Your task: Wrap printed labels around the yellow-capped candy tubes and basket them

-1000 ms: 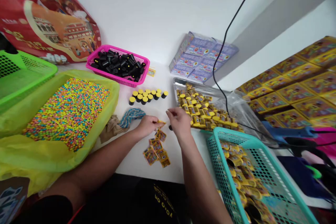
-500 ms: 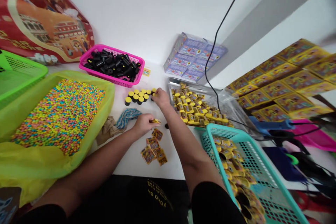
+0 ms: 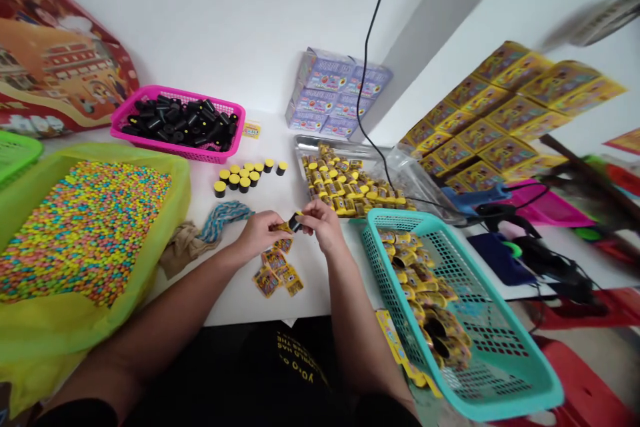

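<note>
My right hand is closed on a small black canister, tilted over the table. Pinched in my left hand is a printed yellow wrapper, which meets the canister between the two hands. Below them on the white table lie several loose printed wrappers. Farther back stands a group of black canisters with yellow lids, all upright. A blue-striped cloth lies to the left of my left hand.
Left is a yellow-lined bin of colourful candies; behind it, a pink basket of black canisters. A metal tray of wrapped canisters and a turquoise basket stand right. Purple boxes and a hanging black cable are behind.
My right hand has lifted a canister from the group and brought it back beside my left hand. The wrapper and canister now meet. The whole view has shifted to the right.
</note>
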A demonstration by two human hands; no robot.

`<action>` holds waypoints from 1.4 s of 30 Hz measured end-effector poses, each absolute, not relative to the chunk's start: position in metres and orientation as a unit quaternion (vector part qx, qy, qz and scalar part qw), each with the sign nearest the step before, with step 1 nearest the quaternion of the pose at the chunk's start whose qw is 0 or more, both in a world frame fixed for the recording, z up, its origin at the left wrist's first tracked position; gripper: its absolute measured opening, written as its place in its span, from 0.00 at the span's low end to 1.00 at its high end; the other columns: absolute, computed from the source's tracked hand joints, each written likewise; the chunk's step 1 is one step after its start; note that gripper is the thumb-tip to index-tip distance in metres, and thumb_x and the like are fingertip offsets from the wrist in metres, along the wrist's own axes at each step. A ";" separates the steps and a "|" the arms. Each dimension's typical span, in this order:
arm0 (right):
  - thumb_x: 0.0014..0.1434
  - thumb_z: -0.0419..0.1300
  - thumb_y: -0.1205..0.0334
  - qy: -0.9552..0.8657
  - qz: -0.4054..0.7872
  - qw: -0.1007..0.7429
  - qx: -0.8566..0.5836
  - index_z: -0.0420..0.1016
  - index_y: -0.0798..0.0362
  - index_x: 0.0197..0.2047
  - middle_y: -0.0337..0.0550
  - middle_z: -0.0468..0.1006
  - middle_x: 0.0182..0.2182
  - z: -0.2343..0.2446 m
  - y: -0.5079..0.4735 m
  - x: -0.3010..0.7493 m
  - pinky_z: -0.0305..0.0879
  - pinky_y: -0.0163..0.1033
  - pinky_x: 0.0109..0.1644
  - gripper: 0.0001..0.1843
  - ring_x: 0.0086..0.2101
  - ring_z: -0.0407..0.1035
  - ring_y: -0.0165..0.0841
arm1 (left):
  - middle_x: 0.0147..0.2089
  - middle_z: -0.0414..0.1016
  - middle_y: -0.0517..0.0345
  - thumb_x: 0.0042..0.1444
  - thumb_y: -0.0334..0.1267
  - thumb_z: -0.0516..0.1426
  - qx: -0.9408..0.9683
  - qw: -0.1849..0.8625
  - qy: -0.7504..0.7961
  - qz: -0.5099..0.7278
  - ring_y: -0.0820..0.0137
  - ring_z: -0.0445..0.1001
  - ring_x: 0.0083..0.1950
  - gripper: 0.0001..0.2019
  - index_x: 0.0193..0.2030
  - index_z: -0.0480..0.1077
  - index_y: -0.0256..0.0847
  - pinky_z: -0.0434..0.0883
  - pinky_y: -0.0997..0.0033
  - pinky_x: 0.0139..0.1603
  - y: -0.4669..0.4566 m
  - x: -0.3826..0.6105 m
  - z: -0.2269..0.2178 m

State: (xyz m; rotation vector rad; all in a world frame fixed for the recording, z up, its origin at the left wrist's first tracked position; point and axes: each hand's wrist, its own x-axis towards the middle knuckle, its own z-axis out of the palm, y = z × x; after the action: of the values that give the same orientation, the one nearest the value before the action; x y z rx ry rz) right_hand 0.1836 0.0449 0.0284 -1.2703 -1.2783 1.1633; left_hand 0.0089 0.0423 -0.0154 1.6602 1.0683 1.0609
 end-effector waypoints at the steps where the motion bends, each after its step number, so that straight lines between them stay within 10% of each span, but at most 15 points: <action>1: 0.39 0.69 0.56 -0.523 0.475 0.479 -0.521 0.62 0.50 0.25 0.28 0.66 0.15 0.029 0.045 0.184 0.51 0.31 0.18 0.17 0.14 0.59 0.25 | 0.28 0.72 0.57 0.45 0.46 0.66 0.670 0.433 0.426 0.427 0.72 0.67 0.29 0.13 0.28 0.74 0.37 0.63 0.74 0.30 0.041 0.009 -0.014; 42: 0.45 0.70 0.48 -0.517 0.414 0.551 -0.508 0.69 0.52 0.28 0.33 0.71 0.21 0.018 0.002 0.170 0.60 0.34 0.23 0.19 0.19 0.61 0.25 | 0.21 0.68 0.63 0.38 0.43 0.68 0.501 0.697 0.351 0.373 0.74 0.67 0.24 0.16 0.23 0.66 0.37 0.62 0.73 0.27 0.027 0.013 -0.002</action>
State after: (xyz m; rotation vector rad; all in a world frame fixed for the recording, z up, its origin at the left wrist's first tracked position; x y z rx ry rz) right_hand 0.1696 0.0018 0.0176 -1.2008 -1.2228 0.9783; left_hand 0.0125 0.0267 -0.0018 1.1176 0.7821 0.8322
